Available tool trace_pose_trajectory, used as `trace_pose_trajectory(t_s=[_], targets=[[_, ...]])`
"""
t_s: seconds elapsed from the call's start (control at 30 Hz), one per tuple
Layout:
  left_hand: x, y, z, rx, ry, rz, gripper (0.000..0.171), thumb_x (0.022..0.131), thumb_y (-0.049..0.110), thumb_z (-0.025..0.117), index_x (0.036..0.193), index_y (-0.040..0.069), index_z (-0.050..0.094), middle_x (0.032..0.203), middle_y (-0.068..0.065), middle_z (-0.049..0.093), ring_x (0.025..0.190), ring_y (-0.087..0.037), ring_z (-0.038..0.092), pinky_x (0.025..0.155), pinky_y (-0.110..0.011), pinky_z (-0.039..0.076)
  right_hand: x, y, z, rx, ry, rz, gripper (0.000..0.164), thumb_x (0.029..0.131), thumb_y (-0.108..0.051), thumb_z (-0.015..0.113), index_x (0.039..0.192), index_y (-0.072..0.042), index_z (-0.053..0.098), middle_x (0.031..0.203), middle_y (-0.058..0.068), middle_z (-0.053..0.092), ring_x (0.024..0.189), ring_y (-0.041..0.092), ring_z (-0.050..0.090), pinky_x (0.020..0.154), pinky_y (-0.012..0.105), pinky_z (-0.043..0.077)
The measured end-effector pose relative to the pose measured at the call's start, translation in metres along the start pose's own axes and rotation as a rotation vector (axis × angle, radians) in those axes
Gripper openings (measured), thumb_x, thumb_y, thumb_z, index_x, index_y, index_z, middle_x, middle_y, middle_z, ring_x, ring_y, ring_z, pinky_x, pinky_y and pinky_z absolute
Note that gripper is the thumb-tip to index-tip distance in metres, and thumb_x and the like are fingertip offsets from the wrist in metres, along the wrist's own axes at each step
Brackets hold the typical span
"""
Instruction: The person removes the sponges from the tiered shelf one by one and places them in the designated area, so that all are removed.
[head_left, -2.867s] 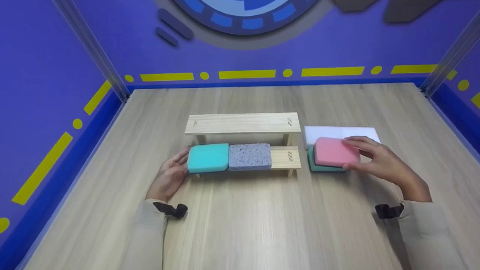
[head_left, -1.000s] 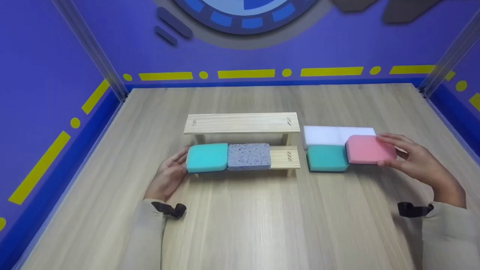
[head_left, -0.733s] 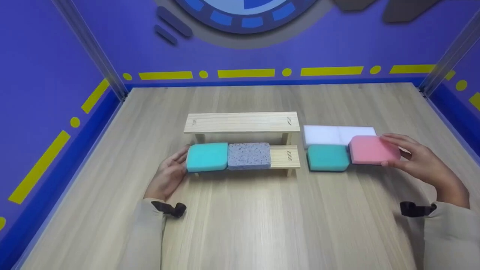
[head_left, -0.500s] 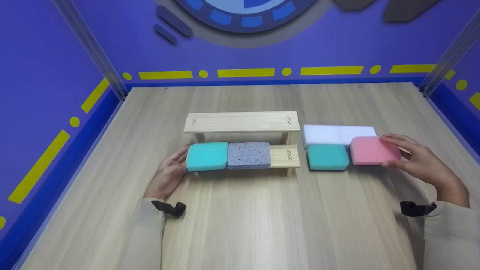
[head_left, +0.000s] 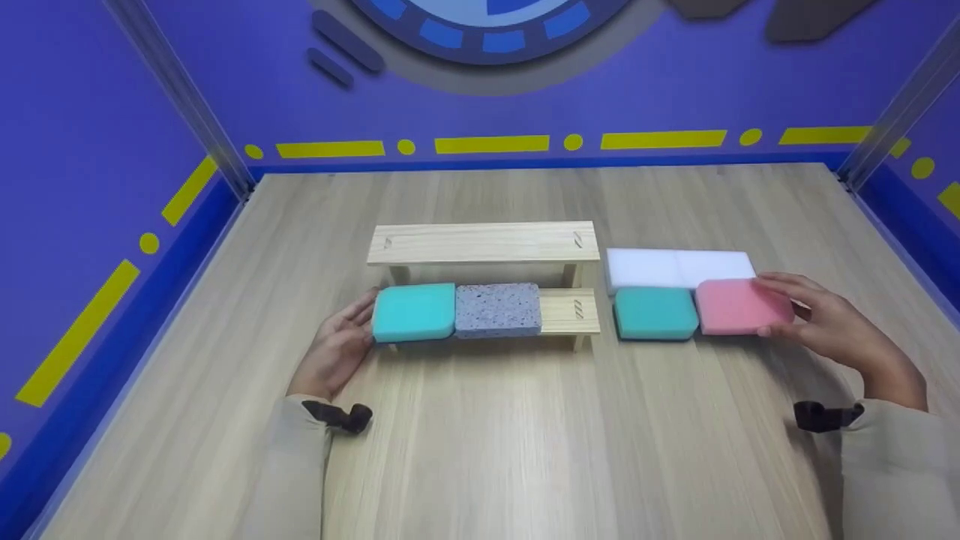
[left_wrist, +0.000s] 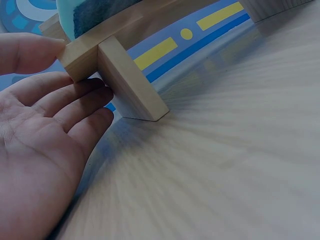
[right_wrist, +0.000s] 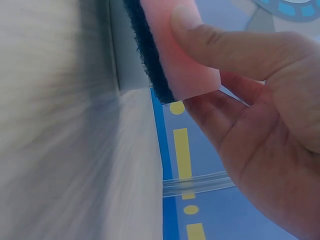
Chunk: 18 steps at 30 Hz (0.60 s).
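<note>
My left hand (head_left: 335, 349) grips the left end of the low wooden riser (head_left: 570, 312), thumb on the board's edge and fingers beneath it in the left wrist view. On that riser, a turquoise scouring sponge (head_left: 414, 311) lies at the left, against a speckled grey sponge (head_left: 498, 309). My right hand (head_left: 836, 330) pinches a pink scouring sponge (head_left: 741, 306) by its right end. Its dark scouring side (right_wrist: 142, 50) faces the tabletop, seemingly just above it, in the right wrist view. The pink sponge is close beside a green sponge (head_left: 655, 312) on the table.
Behind the front riser stands a taller wooden riser (head_left: 484, 243) with a bare top. Two white sponges (head_left: 643, 268) lie side by side behind the green and pink ones. Blue panels (head_left: 675, 82) wall the wooden table (head_left: 510, 435) at the back and sides.
My right hand has carried the pink sponge rightward off the green sponge. In the last half second it has come down and slightly left, beside the green one. My left hand has stayed put.
</note>
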<state>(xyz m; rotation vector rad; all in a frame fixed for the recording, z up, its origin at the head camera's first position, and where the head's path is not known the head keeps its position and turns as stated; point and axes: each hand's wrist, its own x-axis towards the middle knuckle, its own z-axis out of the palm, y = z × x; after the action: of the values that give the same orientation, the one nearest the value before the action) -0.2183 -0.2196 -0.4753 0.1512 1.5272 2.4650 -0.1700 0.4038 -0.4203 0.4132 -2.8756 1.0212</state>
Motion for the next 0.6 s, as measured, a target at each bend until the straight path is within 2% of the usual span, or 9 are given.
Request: trace_pose_trajectory(t_s=[0.07,0.2,0.27,0.33,0.43,0.5,0.53,0.6], targets=[[0.0001,0.0001,-0.0001,0.007,0.003,-0.001,0.069,0.083,-0.017,0.034,0.149,-0.007,0.019,0.156,-0.023,0.021,0.123,-0.006,0.052,0.090,-0.018,0.046,0.0003,0.0015,0.0008,0.022,-0.013,-0.001,0.068,0.082,-0.012,0.073,0.141,0.003,0.043,0.142,0.032,0.035,0.114,-0.028,0.022,0.087,-0.008,0.023],[-0.0001,0.0004,0.0004,0.016,0.002,-0.002,0.069,0.083,-0.017,0.034,0.150,-0.007,0.018,0.156,-0.023,0.021,0.123,-0.006,0.052,0.087,-0.018,0.046,0.0005,0.0031,0.0017,0.024,-0.038,0.005,0.068,0.083,-0.012,0.073,0.141,0.002,0.043,0.143,0.032,0.035,0.112,-0.029,0.021,0.087,-0.008,0.024],[-0.0002,0.0005,0.0007,0.019,0.001,-0.001,0.069,0.083,-0.016,0.034,0.150,-0.007,0.019,0.156,-0.023,0.022,0.123,-0.006,0.051,0.086,-0.018,0.045,0.0004,0.0027,0.0016,0.004,-0.051,0.015,0.068,0.083,-0.014,0.073,0.142,0.001,0.042,0.144,0.031,0.034,0.129,-0.013,0.029,0.085,-0.008,0.024],[-0.0004,0.0004,0.0009,0.020,0.000,0.001,0.069,0.083,-0.016,0.035,0.150,-0.007,0.019,0.156,-0.023,0.021,0.123,-0.006,0.051,0.088,-0.018,0.045,0.0007,0.0028,0.0016,0.010,-0.065,0.024,0.069,0.084,-0.014,0.072,0.143,0.001,0.041,0.146,0.031,0.033,0.140,0.015,0.032,0.085,-0.008,0.023],[-0.0005,-0.0001,0.0008,0.013,-0.010,0.012,0.067,0.084,-0.016,0.033,0.149,-0.007,0.019,0.157,-0.024,0.020,0.123,-0.005,0.052,0.094,-0.018,0.045,0.0000,0.0024,0.0012,-0.016,-0.069,0.036,0.069,0.084,-0.016,0.072,0.143,-0.001,0.040,0.146,0.030,0.033,0.127,0.055,0.033,0.083,-0.008,0.021],[-0.0005,-0.0004,0.0005,0.009,-0.017,0.019,0.067,0.085,-0.017,0.032,0.149,-0.008,0.018,0.157,-0.024,0.019,0.123,-0.005,0.052,0.097,-0.018,0.044,-0.0002,0.0026,0.0009,-0.015,-0.069,0.037,0.068,0.084,-0.016,0.072,0.143,-0.001,0.041,0.146,0.030,0.033,0.125,0.058,0.033,0.083,-0.008,0.021],[-0.0006,-0.0005,0.0003,0.009,-0.019,0.020,0.067,0.084,-0.017,0.032,0.149,-0.008,0.018,0.157,-0.024,0.018,0.122,-0.005,0.052,0.098,-0.019,0.044,-0.0004,0.0033,0.0012,-0.028,-0.062,0.033,0.068,0.084,-0.016,0.072,0.143,-0.001,0.042,0.145,0.030,0.034,0.132,0.047,0.035,0.083,-0.008,0.020],[-0.0005,-0.0007,0.0001,0.009,-0.022,0.021,0.068,0.084,-0.018,0.031,0.149,-0.008,0.017,0.157,-0.025,0.017,0.122,-0.005,0.052,0.098,-0.019,0.044,-0.0003,0.0044,0.0015,-0.038,-0.061,0.025,0.067,0.084,-0.016,0.072,0.142,-0.001,0.042,0.145,0.030,0.035,0.131,0.048,0.036,0.083,-0.008,0.020]])
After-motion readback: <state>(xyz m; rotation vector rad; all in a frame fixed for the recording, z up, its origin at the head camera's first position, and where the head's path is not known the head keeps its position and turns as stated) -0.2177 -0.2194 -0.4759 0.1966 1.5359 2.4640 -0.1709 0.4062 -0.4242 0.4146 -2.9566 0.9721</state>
